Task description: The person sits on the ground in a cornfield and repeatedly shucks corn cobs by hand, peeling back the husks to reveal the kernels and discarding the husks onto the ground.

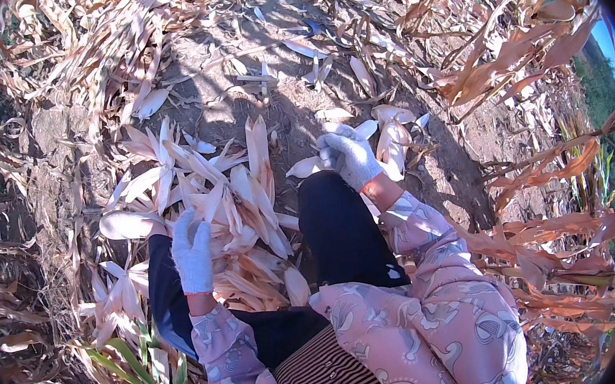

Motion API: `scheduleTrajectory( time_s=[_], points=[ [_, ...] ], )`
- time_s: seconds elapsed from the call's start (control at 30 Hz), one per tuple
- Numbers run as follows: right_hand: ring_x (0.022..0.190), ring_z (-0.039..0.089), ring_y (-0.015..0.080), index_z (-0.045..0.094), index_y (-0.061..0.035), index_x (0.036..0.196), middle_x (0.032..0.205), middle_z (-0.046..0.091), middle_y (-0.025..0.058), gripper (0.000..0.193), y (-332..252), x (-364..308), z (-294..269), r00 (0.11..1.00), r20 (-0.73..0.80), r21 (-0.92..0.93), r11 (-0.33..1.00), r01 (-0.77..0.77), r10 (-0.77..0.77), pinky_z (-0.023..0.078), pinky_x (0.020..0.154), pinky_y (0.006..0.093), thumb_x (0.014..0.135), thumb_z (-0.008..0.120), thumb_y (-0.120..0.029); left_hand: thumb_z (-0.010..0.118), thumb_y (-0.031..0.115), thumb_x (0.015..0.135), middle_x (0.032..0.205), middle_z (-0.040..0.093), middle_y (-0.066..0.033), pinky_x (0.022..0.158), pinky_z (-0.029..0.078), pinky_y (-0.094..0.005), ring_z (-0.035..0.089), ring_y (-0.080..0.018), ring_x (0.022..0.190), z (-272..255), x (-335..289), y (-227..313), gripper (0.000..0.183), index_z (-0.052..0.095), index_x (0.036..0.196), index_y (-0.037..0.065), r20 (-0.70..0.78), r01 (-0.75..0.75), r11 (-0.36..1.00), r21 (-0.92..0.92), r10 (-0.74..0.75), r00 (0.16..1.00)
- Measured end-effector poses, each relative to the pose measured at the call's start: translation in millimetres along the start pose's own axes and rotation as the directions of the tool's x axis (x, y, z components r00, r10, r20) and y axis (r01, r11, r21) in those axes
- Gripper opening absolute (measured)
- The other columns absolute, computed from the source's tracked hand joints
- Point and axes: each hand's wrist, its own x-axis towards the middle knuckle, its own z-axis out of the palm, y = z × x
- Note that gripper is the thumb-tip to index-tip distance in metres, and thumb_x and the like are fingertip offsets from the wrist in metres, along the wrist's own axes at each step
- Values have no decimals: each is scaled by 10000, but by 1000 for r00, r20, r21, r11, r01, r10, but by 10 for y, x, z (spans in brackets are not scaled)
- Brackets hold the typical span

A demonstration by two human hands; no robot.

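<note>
Both hands wear white knit gloves. From the head camera, the left hand (192, 253) lies loosely curled on the heap of pale corn husks (230, 207) between the knees, clamped on nothing clearly visible. The right hand (350, 157) reaches past the right knee (336, 219) and closes around a husk-wrapped cob (391, 144) on the dirt (238, 105). Judging by the heap, much husking is done; dry stalks (520, 72) remain around.

Pale dry corn husks (230, 200) lie heaped on the soil, curled and splayed
</note>
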Motion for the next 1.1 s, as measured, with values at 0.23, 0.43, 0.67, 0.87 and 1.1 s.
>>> scheduleTrajectory(
  time_s=[0.23,0.43,0.67,0.87,1.1],
  points=[
    [557,583,153,567,-70,857,740,616,41,125,180,-550,-2127,631,-754,279,958,58,181,507,480,260,927,559,-173,602,107,901,1203,586,-114,932,439,-291,562,-178,1087,148,-17,-33,407,525,1283,-8,89,91,992,-90,-83,993],
    [530,555,142,562,-102,988,725,594,45,131,702,-956,-2452,648,-753,114,993,-44,115,472,460,273,868,538,-55,634,160,890,1213,559,-73,904,445,-278,535,-144,1057,250,-27,-66,434,533,1277,-9,61,172,982,-75,-168,984],
    [565,588,173,578,-64,1113,790,625,84,277,920,-830,-2432,606,-790,14,992,-128,90,485,485,299,837,577,-41,601,121,908,1246,557,-92,929,441,-292,538,-166,1097,295,64,-245,399,533,1282,-1,81,261,965,-19,-259,962],
    [554,575,140,556,-53,1110,764,609,64,259,873,-902,-2767,624,-781,-169,974,-149,-40,481,461,264,851,573,-42,618,161,910,1234,562,-79,905,454,-290,550,-158,1059,391,51,-272,386,552,1255,1,100,261,965,-25,-257,961],
    [544,569,129,615,-37,1052,743,610,56,237,1103,-1076,-3390,625,-769,-461,794,-397,-134,466,465,270,818,614,-75,619,166,896,1224,556,-68,885,468,-288,556,-162,1049,490,81,-334,396,547,1248,0,123,294,956,6,-292,948]
  ],
)
